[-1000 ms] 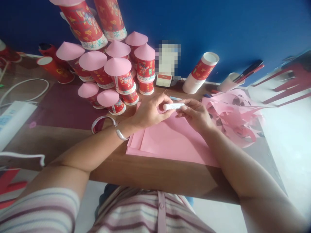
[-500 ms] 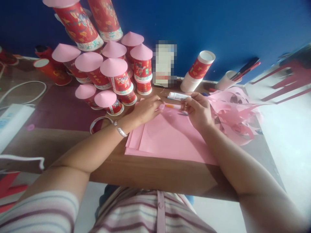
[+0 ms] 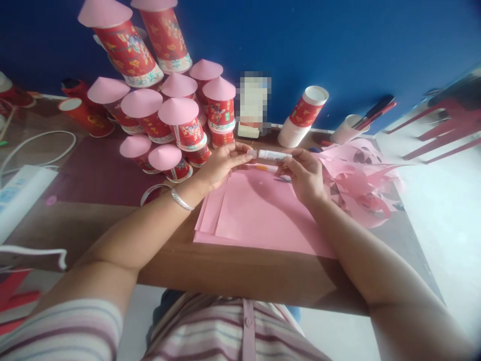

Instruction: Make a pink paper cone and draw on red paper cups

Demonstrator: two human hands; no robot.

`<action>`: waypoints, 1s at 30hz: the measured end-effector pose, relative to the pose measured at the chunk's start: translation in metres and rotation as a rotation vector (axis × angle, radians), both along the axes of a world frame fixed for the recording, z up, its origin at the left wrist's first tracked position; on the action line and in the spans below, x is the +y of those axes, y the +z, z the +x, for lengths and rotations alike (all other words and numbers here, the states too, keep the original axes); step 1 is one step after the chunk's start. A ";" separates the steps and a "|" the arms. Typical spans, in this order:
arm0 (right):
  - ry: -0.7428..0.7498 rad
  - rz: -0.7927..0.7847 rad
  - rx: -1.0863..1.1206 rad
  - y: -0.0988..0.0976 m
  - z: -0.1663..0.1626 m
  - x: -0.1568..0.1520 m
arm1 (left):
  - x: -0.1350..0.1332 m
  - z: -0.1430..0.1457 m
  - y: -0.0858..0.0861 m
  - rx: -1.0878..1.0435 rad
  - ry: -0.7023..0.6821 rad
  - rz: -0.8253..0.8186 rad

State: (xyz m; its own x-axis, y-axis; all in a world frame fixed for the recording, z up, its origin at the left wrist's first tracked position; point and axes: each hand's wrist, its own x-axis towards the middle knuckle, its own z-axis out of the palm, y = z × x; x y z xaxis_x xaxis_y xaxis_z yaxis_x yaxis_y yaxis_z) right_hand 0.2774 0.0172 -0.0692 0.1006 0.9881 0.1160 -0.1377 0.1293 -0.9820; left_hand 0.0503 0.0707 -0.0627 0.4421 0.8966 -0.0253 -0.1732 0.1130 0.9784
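My right hand (image 3: 308, 176) grips a white glue stick (image 3: 273, 156) level above the pink paper sheets (image 3: 274, 215). Between the thumb and fingers of my left hand (image 3: 230, 161) is a small translucent cap (image 3: 253, 153), held at the glue stick's left end. Whether the cap touches the stick I cannot tell. Below both hands, an orange-and-white pen (image 3: 263, 167) lies along the far edge of the sheets. Part of a pair of scissors (image 3: 284, 178) shows beside my right fingers.
Left of the sheets stand several red paper towers (image 3: 221, 111) with pink cone roofs. A red-and-white tube (image 3: 308, 110), a pen cup (image 3: 348, 129) and a phone (image 3: 252, 103) stand along the blue wall. Pink paper scraps (image 3: 361, 175) pile up at right; a white power strip (image 3: 24, 198) lies left.
My left hand has lifted the cap off the paper and brought it up to the glue stick's left end. My right hand has lowered the glue stick slightly.
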 end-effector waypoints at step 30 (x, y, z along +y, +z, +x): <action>-0.059 0.243 -1.057 -0.011 0.024 0.020 | -0.003 -0.006 0.016 0.768 0.061 0.678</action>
